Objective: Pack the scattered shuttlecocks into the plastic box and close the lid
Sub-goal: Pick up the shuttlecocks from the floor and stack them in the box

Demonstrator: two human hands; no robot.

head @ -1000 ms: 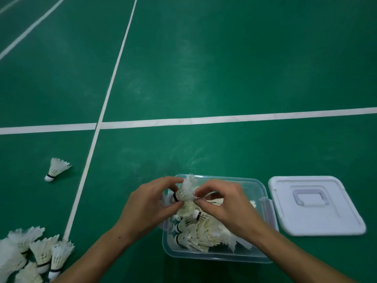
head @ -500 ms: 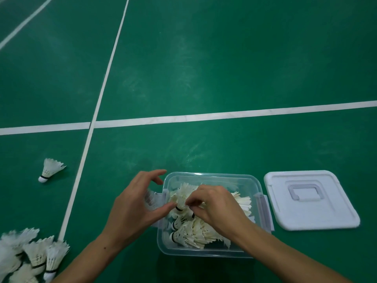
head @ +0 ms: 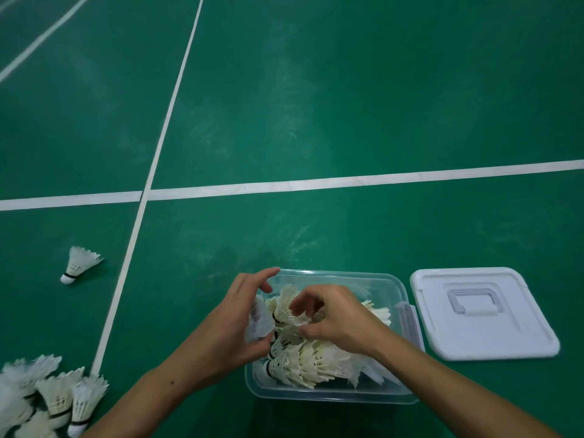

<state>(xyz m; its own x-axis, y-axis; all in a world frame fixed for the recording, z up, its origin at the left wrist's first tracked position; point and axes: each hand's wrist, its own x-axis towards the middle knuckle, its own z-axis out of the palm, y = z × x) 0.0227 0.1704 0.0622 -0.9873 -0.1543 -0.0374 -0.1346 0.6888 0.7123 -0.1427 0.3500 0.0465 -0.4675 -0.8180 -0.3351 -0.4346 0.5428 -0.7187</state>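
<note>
**Now packing shuttlecocks, both hands over the box**

Now working at the clear plastic box [head: 331,395] sitting on the green court floor [head: 347,105]. Reaching in with the right hand [head: 335,320], fingers curled and partly parted, thumb and forefinger tips [head: 295,309] touching the feathers of the packed shuttlecocks [head: 303,361]; not clearly gripping any single one, so hard to tell whether anything is pinched. Bracing with the left hand [head: 237,324] at the box's left edge, fingers spread fairly wide, forefinger arching over the rim, thumb pressing against the box's white side latch [head: 258,322]. Leaving the white lid [head: 483,314] lying flat just beside the box on the right, handle side up, not on the box. Still lying loose on the floor: one single shuttlecock [head: 79,263] well apart to the left beyond the white court line [head: 126,263], and a cluster of loose shuttlecocks [head: 53,396] at the lower left corner, near the left forearm.
</note>
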